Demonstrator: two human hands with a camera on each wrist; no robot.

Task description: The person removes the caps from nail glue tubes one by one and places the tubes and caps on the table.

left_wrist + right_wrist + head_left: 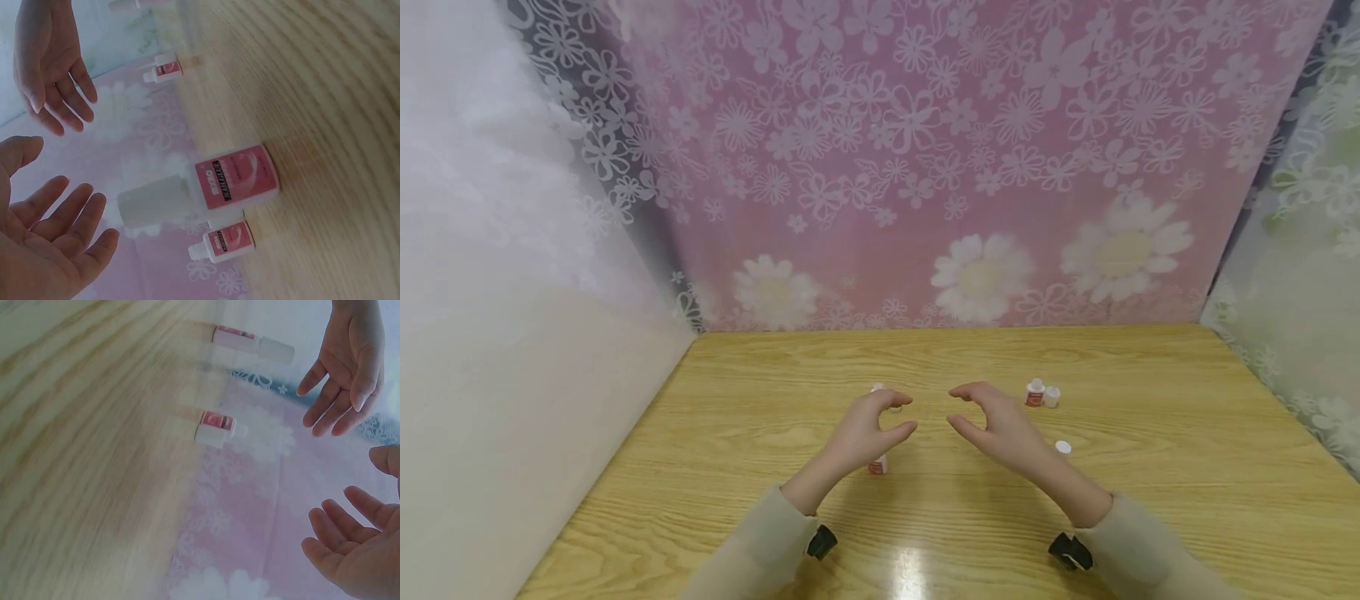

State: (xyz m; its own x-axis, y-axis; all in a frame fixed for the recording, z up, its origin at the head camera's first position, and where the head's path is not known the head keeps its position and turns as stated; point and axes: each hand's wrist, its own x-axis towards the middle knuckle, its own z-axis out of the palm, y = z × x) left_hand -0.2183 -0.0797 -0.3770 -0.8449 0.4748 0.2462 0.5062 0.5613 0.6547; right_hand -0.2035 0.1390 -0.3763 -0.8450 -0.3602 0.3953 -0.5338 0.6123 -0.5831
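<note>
While both forearms extend over the table [737, 467], my left hand [861, 431] and right hand [1003, 428] are raised above its middle with a gap between them. Both hands are released: fingers loosely bent, thumbs set apart from the fingers, nothing grasped.

Nearest to my left hand, the capped bottle [240, 178] stands upright on the table, its red label visible; from the head view my hand covers its upper part. Beyond it, closer to the far edge, the far left bottle [230, 242] stands upright with its white nozzle exposed, and the left loose cap [226, 219] is positioned just beside it.

Toward the right part of the far edge, the far right bottle [1035, 394] stands upright, also with its nozzle exposed; the right loose cap [1052, 397] is just beside it. Nearer to me, a white cap [1063, 447] shows past my right forearm; it appears to top another bottle, although the forearm hides what is below.

A pink flowered curtain [880, 167] hangs behind the far edge. My sleeves [752, 546] are pale.
</note>
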